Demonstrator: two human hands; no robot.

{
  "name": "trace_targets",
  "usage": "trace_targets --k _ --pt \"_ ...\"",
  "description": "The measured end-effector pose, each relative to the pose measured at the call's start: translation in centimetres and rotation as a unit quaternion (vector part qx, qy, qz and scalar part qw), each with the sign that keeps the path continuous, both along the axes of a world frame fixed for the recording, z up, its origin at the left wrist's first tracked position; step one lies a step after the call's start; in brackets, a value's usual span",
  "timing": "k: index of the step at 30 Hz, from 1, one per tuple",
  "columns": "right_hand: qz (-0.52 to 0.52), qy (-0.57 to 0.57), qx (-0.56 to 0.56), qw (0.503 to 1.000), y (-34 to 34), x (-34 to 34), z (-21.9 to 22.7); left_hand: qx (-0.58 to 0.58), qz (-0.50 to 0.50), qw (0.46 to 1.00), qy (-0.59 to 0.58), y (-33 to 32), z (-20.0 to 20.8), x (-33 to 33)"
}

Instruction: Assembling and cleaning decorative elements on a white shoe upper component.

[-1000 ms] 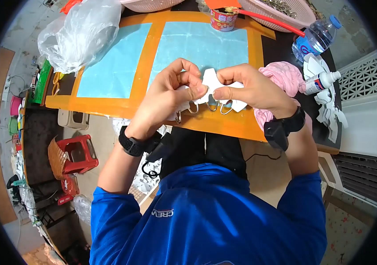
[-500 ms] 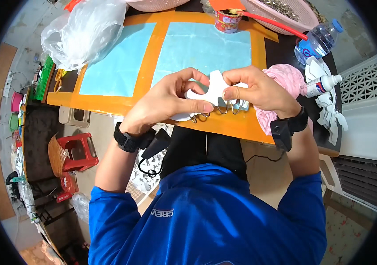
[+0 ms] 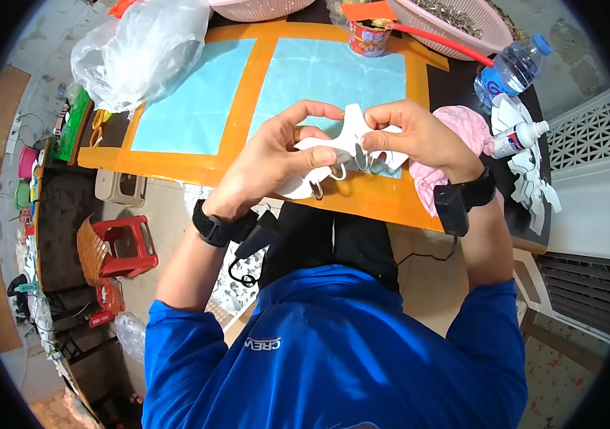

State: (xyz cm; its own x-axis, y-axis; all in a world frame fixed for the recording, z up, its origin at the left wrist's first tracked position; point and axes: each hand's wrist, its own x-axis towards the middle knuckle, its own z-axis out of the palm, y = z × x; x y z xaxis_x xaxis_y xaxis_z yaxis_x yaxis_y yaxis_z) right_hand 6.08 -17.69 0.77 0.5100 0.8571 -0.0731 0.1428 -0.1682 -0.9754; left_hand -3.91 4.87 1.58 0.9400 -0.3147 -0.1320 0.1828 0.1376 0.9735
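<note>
Above the table's front edge, a white, flat piece with several pointed arms [image 3: 353, 130] is held between my two hands. My left hand [image 3: 276, 154] pinches its left side, thumb on top and forefinger curled above. On the right, my right hand [image 3: 423, 139] grips it between thumb and forefinger. Several silvery wire loops [image 3: 317, 190] hang below the piece, and other white parts [image 3: 299, 187] show beneath it, partly hidden by my left hand. How the loops are fastened cannot be made out. A crumpled pink cloth [image 3: 459, 125] lies beside my right hand.
Orange tape crosses the light-blue table cover [image 3: 197, 100]. At the back stand a red tub [image 3: 369, 39] with a red-handled tool and a pink basket of metal pieces [image 3: 430, 32]. A bottle [image 3: 516, 68], a white squeeze bottle [image 3: 516, 139] and white cutouts [image 3: 530, 179] are right; a plastic bag [image 3: 140, 57] is left.
The white piece has tilted and risen slightly, and more of the wire loops shows beneath it. Both hands keep their hold, with small shifts of the fingers.
</note>
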Motion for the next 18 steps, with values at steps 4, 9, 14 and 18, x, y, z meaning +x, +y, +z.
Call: trace_targets --k 4,9,14,18 --pt "0.008 0.001 0.006 1.000 -0.2 0.2 0.1 -0.043 -0.005 0.998 0.037 0.5 1.0 -0.1" --pt "0.005 0.089 0.044 0.995 -0.2 -0.4 -0.6 0.043 0.000 0.997 -0.064 1.9 0.3 0.4" --pt "0.012 0.193 0.096 0.976 -0.4 0.2 -0.1 0.112 -0.019 0.989 -0.098 1.7 0.8 0.4" --pt "0.014 0.115 0.050 0.992 0.1 -1.0 1.1 0.137 -0.034 0.983 -0.116 0.8 1.2 1.0"
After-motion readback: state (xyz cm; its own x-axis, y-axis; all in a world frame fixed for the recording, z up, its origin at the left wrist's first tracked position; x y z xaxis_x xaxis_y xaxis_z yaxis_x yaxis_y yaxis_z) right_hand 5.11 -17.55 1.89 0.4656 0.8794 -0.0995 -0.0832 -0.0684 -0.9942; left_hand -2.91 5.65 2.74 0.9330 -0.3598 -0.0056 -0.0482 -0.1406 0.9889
